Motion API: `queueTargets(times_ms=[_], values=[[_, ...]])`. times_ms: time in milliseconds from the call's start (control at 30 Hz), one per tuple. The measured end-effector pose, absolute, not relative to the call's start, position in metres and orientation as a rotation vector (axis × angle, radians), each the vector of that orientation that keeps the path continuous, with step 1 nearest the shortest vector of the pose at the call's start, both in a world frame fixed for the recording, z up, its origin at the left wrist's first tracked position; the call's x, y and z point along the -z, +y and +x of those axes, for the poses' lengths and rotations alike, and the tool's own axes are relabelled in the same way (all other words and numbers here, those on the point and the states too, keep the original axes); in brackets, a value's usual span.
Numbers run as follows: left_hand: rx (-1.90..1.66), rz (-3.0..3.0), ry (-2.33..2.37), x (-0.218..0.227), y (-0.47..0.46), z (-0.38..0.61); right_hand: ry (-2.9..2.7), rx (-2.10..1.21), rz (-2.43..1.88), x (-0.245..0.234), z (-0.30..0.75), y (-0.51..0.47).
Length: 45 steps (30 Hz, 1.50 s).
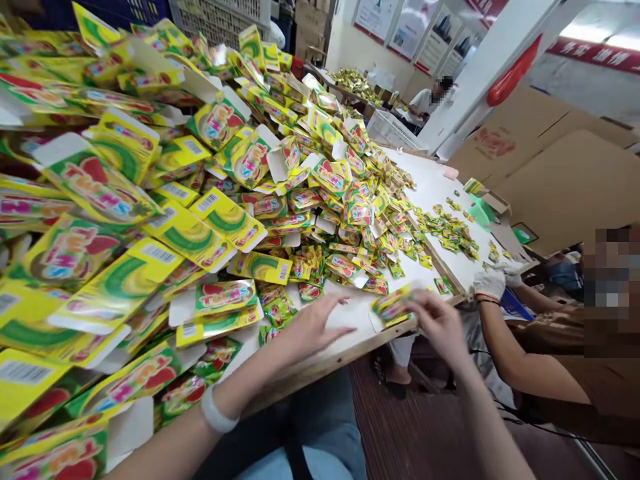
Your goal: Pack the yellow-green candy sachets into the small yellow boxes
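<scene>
My left hand (315, 323) lies over the white table (430, 183) near its front edge, fingers stretched out and apart, holding nothing. Small green and yellow sachets (277, 310) lie just left of it. My right hand (435, 320) grips a small yellow-green carton (393, 307) at the table's edge; motion blurs both. A huge heap of flat yellow cartons (150, 200) with red and green print rises to the left.
A co-worker sits at my right, with a white-gloved hand (490, 283) on the table edge. Loose sachets (447, 230) lie scattered further along. Another person (427, 100) sits at the far end. Brown cardboard sheets (560, 173) lean at right.
</scene>
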<state>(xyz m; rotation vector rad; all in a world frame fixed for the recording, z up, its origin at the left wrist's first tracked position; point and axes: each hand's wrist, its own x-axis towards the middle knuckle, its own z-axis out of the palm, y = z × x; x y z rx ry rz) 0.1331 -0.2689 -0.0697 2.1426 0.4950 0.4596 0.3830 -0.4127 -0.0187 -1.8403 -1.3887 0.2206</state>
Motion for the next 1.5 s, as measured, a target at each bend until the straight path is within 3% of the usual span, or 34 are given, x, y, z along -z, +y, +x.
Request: queueTargets(times_ms=[133, 200, 300, 433, 600, 800, 967, 1200, 1500], values=[[-0.463, 2.540, 0.918, 0.081, -0.244, 0.124, -1.256, 0.296, -2.218, 0.012, 0.431, -0.404], [-0.439, 2.635, 0.994, 0.088, -0.239, 0.122, -1.421, 0.177, -2.154, 0.019, 0.414, -0.389], [-0.444, 2.729, 1.010, 0.097, -0.239, 0.122, -1.728, -0.280, -1.877, 0.038, 0.357, -0.345], [-0.394, 2.768, 0.985, 0.101, -0.244, 0.123, -1.731, -0.174, -2.136, 0.050, 0.297, -0.263], [-0.416, 2.690, 1.095, 0.098, -0.245, 0.119, -1.838, -0.395, -2.160, 0.054, 0.280, -0.206], [-0.572, 2.605, 1.028, 0.096, -0.237, 0.114, -1.851, -0.658, -2.086, 0.076, 0.296, -0.261], [-0.356, 2.636, 0.922, 0.092, -0.241, 0.116, -1.679, -0.524, -2.199, 0.086, 0.306, -0.315], [-0.391, 2.526, 0.966, 0.085, -0.240, 0.114, -1.520, -0.659, -2.014, 0.090, 0.325, -0.346], [-0.338, 2.376, 1.101, 0.071, -0.231, 0.110, -1.442, -0.552, -2.100, 0.107, 0.298, -0.335]])
